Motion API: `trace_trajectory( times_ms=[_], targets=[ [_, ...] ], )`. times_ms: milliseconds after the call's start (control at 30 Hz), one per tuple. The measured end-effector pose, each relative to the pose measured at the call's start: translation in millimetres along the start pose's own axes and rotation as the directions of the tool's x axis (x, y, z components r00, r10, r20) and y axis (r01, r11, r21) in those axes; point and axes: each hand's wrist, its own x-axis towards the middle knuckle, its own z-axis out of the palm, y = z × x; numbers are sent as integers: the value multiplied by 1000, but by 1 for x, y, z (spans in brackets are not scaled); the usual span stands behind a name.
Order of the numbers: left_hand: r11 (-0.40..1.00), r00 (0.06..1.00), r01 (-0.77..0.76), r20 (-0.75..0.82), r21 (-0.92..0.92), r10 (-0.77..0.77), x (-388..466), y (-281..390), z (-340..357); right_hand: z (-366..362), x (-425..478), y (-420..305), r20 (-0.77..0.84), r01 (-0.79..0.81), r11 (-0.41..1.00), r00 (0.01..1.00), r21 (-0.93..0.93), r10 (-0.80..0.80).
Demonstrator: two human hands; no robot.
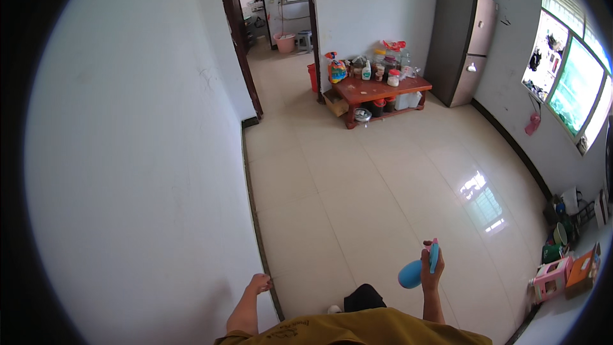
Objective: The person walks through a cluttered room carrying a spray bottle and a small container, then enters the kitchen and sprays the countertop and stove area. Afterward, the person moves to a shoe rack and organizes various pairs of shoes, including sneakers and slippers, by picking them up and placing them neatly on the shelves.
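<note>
A blue spray bottle (410, 274) with a pink nozzle is gripped in my right hand (432, 268), held out over the tiled floor (354, 230). Its round body hangs to the left of the fingers. Near the white wall (143, 153), low on the left, is my left hand (260, 283), its fingers curled; no object shows in it. Whether that hand touches the wall cannot be told.
Ahead, a low red wooden table (364, 90) holds jars and bottles. A tall refrigerator (452, 43) stands right of it, and a doorway (313, 24) opens to its left. A pink stool (550, 280) and other items line the right wall under a window (572, 76).
</note>
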Motion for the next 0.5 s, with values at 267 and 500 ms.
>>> trace_trajectory(
  times_ms=[267, 500],
  targets=[
    [986, 990, -127, 76, 108, 119, 135, 196, -18, 187, 186, 11, 167, 13, 1000, 986, -27, -9],
    [997, 977, 57, -202, -41, -65, 148, 354, -75, 373, 366, 0, 145, 130, 989, 980, 71, -140]
  ],
)
